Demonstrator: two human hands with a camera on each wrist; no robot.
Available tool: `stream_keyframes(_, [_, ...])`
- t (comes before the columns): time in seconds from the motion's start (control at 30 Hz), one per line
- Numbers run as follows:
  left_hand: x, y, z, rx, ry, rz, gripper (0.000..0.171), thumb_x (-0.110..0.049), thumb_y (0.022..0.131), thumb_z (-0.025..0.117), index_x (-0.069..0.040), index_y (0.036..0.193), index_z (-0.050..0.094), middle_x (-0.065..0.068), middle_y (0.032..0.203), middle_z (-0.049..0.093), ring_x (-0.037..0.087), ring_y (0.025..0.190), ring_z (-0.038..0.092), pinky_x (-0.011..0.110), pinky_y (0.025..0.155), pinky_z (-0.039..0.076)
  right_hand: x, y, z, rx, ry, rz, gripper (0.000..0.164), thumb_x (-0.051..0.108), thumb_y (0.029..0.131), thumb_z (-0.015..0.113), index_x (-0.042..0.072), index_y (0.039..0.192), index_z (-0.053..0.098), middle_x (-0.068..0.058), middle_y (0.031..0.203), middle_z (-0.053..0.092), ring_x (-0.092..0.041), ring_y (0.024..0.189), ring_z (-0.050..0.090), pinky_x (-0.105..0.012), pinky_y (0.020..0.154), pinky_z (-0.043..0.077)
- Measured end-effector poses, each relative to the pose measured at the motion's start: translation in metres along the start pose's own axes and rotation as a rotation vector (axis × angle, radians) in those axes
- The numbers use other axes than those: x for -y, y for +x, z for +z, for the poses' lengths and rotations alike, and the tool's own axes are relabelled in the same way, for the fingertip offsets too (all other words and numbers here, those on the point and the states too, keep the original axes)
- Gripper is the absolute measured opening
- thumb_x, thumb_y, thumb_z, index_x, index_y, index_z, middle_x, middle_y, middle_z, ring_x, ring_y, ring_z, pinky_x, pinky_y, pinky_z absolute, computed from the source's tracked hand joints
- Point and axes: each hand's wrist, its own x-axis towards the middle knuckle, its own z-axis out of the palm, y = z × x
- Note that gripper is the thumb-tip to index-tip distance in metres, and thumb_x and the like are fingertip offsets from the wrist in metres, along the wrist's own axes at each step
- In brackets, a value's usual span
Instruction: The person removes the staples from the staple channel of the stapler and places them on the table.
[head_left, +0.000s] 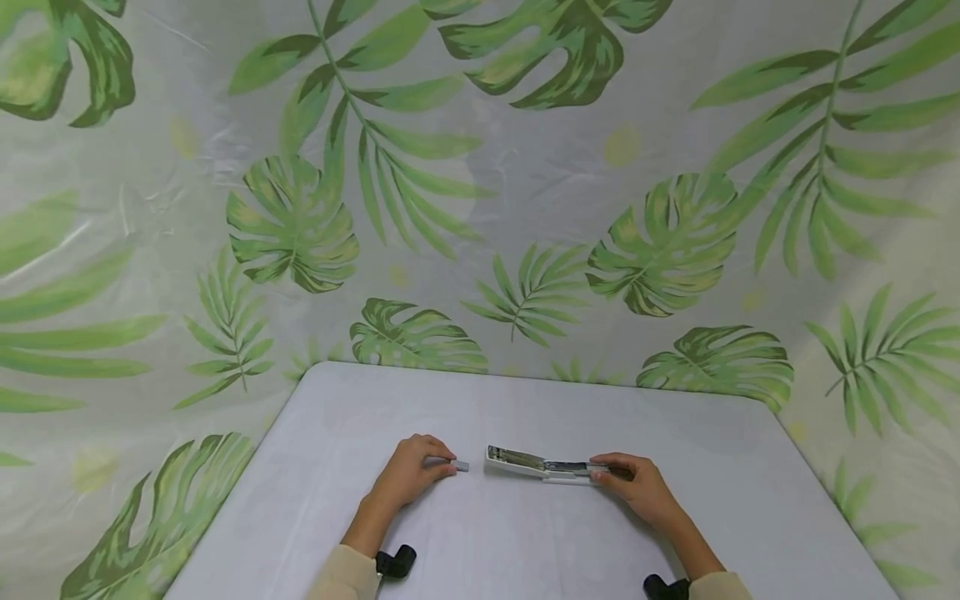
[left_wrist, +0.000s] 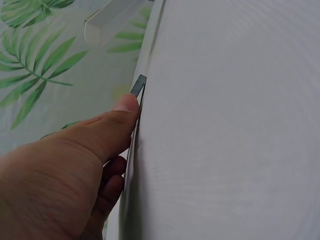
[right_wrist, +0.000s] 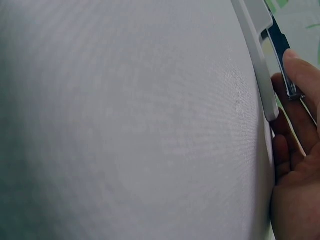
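A white stapler (head_left: 516,462) lies opened out on the table, its top cover swung back to the left and its dark metal magazine (head_left: 567,467) exposed. My right hand (head_left: 643,490) holds the stapler by its right end. In the right wrist view the thumb lies on the dark magazine (right_wrist: 280,47), with fingers behind it and beside the white base (right_wrist: 260,65). Left of the stapler, a short grey strip of staples (head_left: 461,466) is pinched between the thumb and fingers of my left hand (head_left: 408,471). A small gap separates the strip from the stapler's cover.
Both hands work over a white table (head_left: 480,542) with rounded far corners. Behind it hangs a pale sheet (head_left: 540,208) printed with green leaves. A black wrist camera (head_left: 397,562) sits on the left wrist, another (head_left: 664,587) on the right.
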Motion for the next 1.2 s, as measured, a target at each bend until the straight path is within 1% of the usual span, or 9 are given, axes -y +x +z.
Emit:
stream_keyframes(0.1, [-0.0025,-0.0001,-0.0003,0.006,0.019,-0.008,0.016,-0.030,0.089,0.081,-0.020,0.101,0.083,-0.005,0.107,0.074,0.021,0.108,0.065,0.046,0.097,0.054,-0.0024,0.0005,0.0005,-0.003,-0.001,0.001,0.034,0.038,0.090,0.080,0.019,0.118,0.078,-0.004,0.122,0.075,-0.011,0.108,0.068,-0.024,0.090,0.053])
stream_keyframes(0.27, [-0.0061,-0.0007,-0.0003,0.015,0.065,-0.020,0.016,-0.030,0.090,0.081,-0.019,0.101,0.083,-0.003,0.108,0.073,0.021,0.108,0.063,0.045,0.096,0.054,-0.0037,0.0002,0.0017,-0.006,-0.005,0.000,0.034,0.038,0.090,0.080,0.018,0.118,0.078,-0.005,0.121,0.075,-0.007,0.105,0.067,-0.023,0.089,0.053])
stream_keyframes(0.4, [-0.0084,-0.0007,-0.0009,0.016,0.074,-0.034,0.016,-0.029,0.091,0.081,-0.018,0.101,0.083,-0.002,0.109,0.072,0.022,0.108,0.061,0.046,0.096,0.053,-0.0013,-0.0002,0.0016,-0.015,-0.012,-0.007,0.033,0.037,0.090,0.080,0.017,0.117,0.078,-0.006,0.120,0.075,-0.007,0.104,0.066,-0.024,0.089,0.053])
stream_keyframes(0.6, [-0.0090,-0.0004,-0.0005,0.009,0.085,-0.041,0.017,-0.030,0.091,0.080,-0.018,0.102,0.083,-0.002,0.111,0.071,0.022,0.109,0.061,0.046,0.096,0.053,0.0010,-0.0003,-0.0003,-0.016,-0.010,-0.013,0.033,0.036,0.091,0.080,0.017,0.117,0.078,-0.006,0.122,0.075,-0.014,0.110,0.067,-0.024,0.090,0.052])
stream_keyframes(0.7, [-0.0092,-0.0008,-0.0004,0.005,0.079,-0.044,0.016,-0.030,0.090,0.081,-0.018,0.102,0.082,-0.003,0.110,0.071,0.022,0.109,0.061,0.046,0.096,0.053,0.0018,-0.0008,-0.0009,-0.013,-0.009,-0.028,0.033,0.035,0.091,0.079,0.015,0.118,0.078,-0.007,0.123,0.074,-0.019,0.112,0.067,-0.024,0.090,0.053])
stream_keyframes(0.77, [-0.0092,-0.0012,-0.0004,-0.001,0.069,-0.044,0.016,-0.029,0.090,0.082,-0.018,0.101,0.082,-0.002,0.110,0.071,0.022,0.108,0.061,0.046,0.096,0.054,0.0030,-0.0015,-0.0008,-0.014,-0.002,-0.030,0.034,0.034,0.091,0.079,0.014,0.118,0.078,-0.007,0.122,0.075,-0.019,0.111,0.068,-0.024,0.089,0.053])
stream_keyframes(0.9, [-0.0077,-0.0019,0.0004,-0.010,0.062,-0.042,0.016,-0.028,0.089,0.082,-0.018,0.101,0.082,-0.002,0.110,0.072,0.022,0.107,0.062,0.046,0.096,0.054,0.0052,-0.0025,0.0003,-0.015,-0.002,-0.021,0.033,0.032,0.092,0.079,0.014,0.119,0.077,-0.007,0.123,0.074,-0.017,0.111,0.067,-0.023,0.089,0.052])
stream_keyframes(1.07, [-0.0057,-0.0028,0.0019,-0.011,0.071,-0.037,0.016,-0.029,0.089,0.082,-0.019,0.101,0.082,-0.003,0.110,0.072,0.021,0.108,0.062,0.046,0.096,0.053,0.0036,-0.0005,0.0017,-0.017,0.002,-0.009,0.031,0.025,0.093,0.078,0.009,0.120,0.076,-0.012,0.123,0.074,-0.018,0.109,0.067,-0.024,0.088,0.053])
stream_keyframes(1.2, [-0.0066,-0.0033,0.0015,-0.015,0.061,-0.040,0.015,-0.029,0.089,0.082,-0.019,0.101,0.082,-0.003,0.110,0.072,0.022,0.108,0.062,0.047,0.098,0.053,0.0024,-0.0010,0.0014,-0.011,0.004,-0.021,0.032,0.026,0.093,0.078,0.010,0.120,0.076,-0.011,0.123,0.074,-0.012,0.104,0.066,-0.023,0.086,0.052])
